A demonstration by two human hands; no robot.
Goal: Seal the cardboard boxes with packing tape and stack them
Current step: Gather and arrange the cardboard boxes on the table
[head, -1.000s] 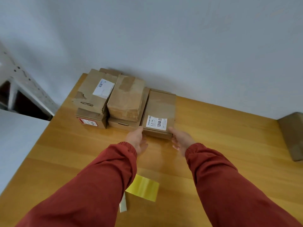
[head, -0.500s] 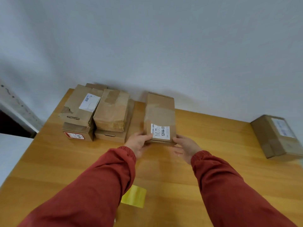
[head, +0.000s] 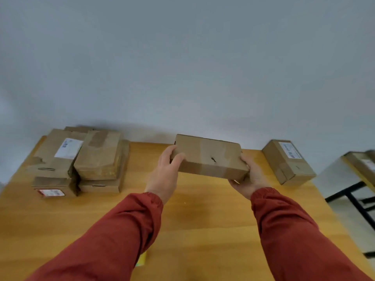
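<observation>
The head camera is my only view, and in it the person's left hand (head: 165, 173) and right hand (head: 250, 178) hold a flat cardboard box (head: 209, 157) by its two short ends. I judge it to be lifted clear of the wooden table (head: 203, 224), between the boxes on either side. The left hand grips the left end with the thumb laid over the near face and the fingers wrapped behind, out of my sight, while the right hand cups the near right corner from below, fingers curled under it. A band of tape crosses the middle of this box, over the top and down the front, so I take it as sealed. On the far left of the table sits a stack of cardboard boxes (head: 87, 159), two piles side by side and touching, each two high as far as I can tell, with tape patches and labels on them; I read that as the finished part. Near the far right corner lies a single labelled box (head: 288, 162), taped along its seam and stacked on nothing. Another box (head: 363, 163) rests on a second table (head: 354, 199) at the right edge, too blurred for me to say whether it is sealed. I see no tape roll, only a yellow scrap (head: 142, 259) peeking from under the left sleeve (head: 113, 236). Sealing looks mostly done, I think, and what is left is setting the held box on a pile, then the one at the right
</observation>
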